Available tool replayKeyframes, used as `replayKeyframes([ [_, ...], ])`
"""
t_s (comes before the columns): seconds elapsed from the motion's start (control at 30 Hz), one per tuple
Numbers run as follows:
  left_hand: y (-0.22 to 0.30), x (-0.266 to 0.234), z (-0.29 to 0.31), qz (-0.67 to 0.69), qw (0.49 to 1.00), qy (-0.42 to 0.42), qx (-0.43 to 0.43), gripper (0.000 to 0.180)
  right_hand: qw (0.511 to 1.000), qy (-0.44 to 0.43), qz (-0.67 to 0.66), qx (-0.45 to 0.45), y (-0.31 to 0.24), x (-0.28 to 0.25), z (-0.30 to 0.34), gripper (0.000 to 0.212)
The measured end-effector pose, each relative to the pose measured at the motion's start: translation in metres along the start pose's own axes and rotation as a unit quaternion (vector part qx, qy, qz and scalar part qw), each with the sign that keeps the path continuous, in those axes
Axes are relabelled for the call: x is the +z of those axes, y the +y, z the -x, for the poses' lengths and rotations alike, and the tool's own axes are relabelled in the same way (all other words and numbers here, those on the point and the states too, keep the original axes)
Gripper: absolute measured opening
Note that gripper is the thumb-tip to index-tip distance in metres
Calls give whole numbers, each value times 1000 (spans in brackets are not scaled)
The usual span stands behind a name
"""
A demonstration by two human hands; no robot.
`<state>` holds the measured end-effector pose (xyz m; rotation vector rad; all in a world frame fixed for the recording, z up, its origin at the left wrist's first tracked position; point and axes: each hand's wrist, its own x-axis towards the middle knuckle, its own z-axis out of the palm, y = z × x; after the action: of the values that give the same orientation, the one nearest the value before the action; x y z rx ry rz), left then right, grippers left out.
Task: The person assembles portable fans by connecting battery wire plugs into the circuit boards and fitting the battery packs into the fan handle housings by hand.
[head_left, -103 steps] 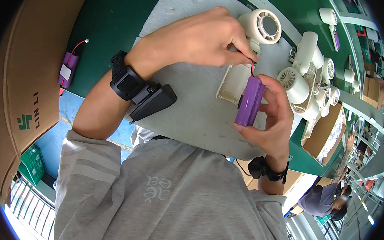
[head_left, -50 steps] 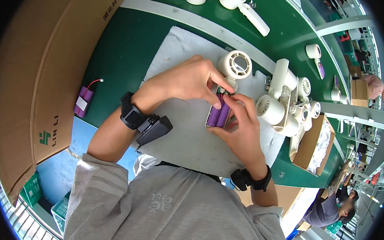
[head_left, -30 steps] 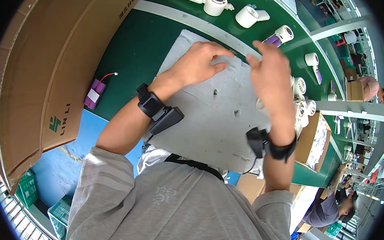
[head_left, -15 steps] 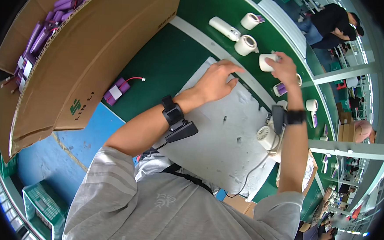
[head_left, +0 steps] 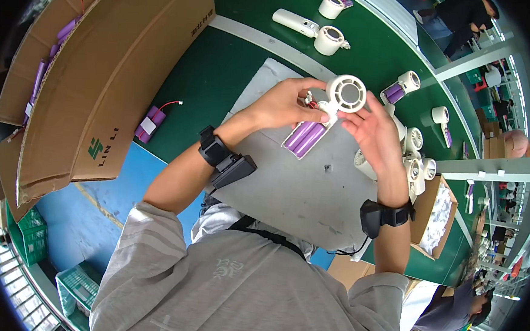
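Over the grey mat [head_left: 288, 185] is a white handheld fan [head_left: 347, 94], its round head facing up and its handle open. Two purple battery cells [head_left: 305, 137] lie side by side in the handle, and red wires show near its neck. My left hand [head_left: 285, 106] pinches the fan at the neck between thumb and fingers. My right hand [head_left: 376, 134] is at the right side of the fan head, fingers spread and palm partly turned up; its fingertips are close to the rim, and I cannot tell whether they touch.
A tall cardboard box [head_left: 118, 77] of purple battery packs stands at left, with a loose pack [head_left: 150, 124] beside it. More white fans [head_left: 329, 41] lie along the green bench's far side. Several fan parts [head_left: 419, 169] and an open carton [head_left: 435, 218] sit at right.
My right hand has brought the fan from the far side of the bench back over the mat. My left hand, empty before, has taken hold of it, and the right fingers have spread.
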<state>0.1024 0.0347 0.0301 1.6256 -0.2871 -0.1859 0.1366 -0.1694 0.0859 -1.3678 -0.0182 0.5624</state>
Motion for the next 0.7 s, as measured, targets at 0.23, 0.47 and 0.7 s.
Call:
replayKeyframes([
  [0.23,-15,0,2,38,996,-58,-53,64,969,56,226,-79,47,7,11,56],
  [0.47,-16,-11,9,-13,999,-13,-27,41,786,195,467,-356,73,18,29,64],
  [0.7,-18,-17,9,-64,997,-30,23,19,890,40,374,-258,76,19,20,20],
])
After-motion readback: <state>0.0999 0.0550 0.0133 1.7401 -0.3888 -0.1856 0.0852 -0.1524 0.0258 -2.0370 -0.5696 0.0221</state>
